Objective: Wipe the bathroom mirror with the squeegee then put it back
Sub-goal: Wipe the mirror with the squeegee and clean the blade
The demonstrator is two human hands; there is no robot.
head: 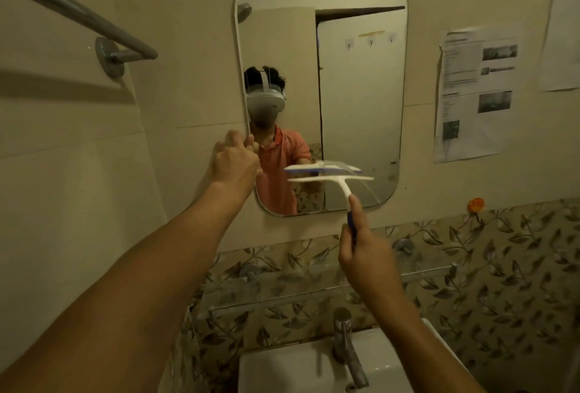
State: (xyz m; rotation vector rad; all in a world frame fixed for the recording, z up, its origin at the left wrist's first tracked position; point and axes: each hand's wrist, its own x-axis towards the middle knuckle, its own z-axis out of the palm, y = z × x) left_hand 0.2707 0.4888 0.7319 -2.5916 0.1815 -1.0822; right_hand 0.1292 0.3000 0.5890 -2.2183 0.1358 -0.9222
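A tall mirror with rounded corners hangs on the tiled wall above the sink. My right hand grips the blue handle of a white squeegee. Its blade lies level against the lower part of the glass, with its reflection just above. My left hand holds the mirror's left edge low down, fingers curled round the rim.
Below the mirror, a glass shelf crosses the leaf-patterned tiles. A chrome tap stands over the white sink. A towel bar is at upper left. Printed papers and an orange hook are on the right wall.
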